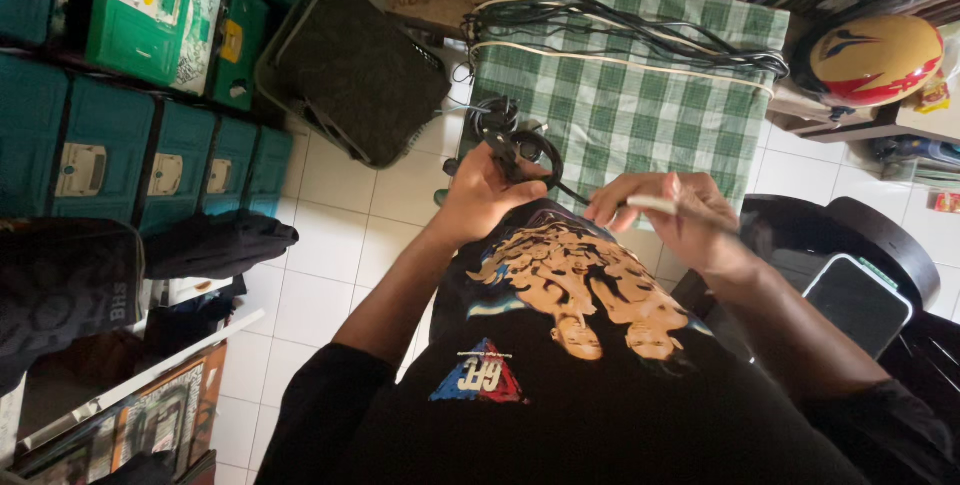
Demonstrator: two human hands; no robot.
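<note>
Head view: the left hand (478,195) pinches a small black coiled cable part (520,150) near centre. At three o'clock from it, the right hand (672,213) is closed around a thin white rod (652,204). At twelve o'clock, a green checked cloth (640,115) carries bundled cables (620,40). A phone (858,303) lies at four o'clock.

Left hand (482,195) holds a coiled cable (520,150); right hand (672,215) lies to its right, gripping a slim rod (652,204). Beyond both, a cloth-covered desk (640,115) carries a bundle of cords (620,40). Stacked crates (120,95) stand left; a helmet (872,57) sits far right; a phone (858,303) lies right, below the right hand.
</note>
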